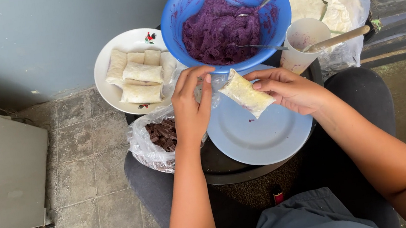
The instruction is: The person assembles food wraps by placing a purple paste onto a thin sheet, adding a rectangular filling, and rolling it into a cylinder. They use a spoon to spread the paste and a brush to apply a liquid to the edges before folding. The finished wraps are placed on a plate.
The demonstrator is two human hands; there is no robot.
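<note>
Head view looks down on a round dark tray (232, 170) resting on the person's lap. The right hand (292, 88) pinches a pale, oblong folded wrapper roll (247, 93) by its right side, fingers closed on it, holding it tilted just above a light blue round plate (261, 132). The left hand (190, 108) hovers at the roll's 9 o'clock, fingers (205, 90) curled narrow, the tips just beside the roll's upper end; whether they touch it cannot be told.

At 12 o'clock from the roll sits a big blue plastic bowl (173, 15) of purple mash with metal spoons in it. At 10 o'clock a white round plate (106, 64) carries several finished rolls. At 8 o'clock a clear plastic bag (145, 154) holds brown chocolate pieces. At 2 o'clock stands a white cup (304, 44) with a wooden-handled tool, and behind it a bag of pale flat wrappers (322, 4).
</note>
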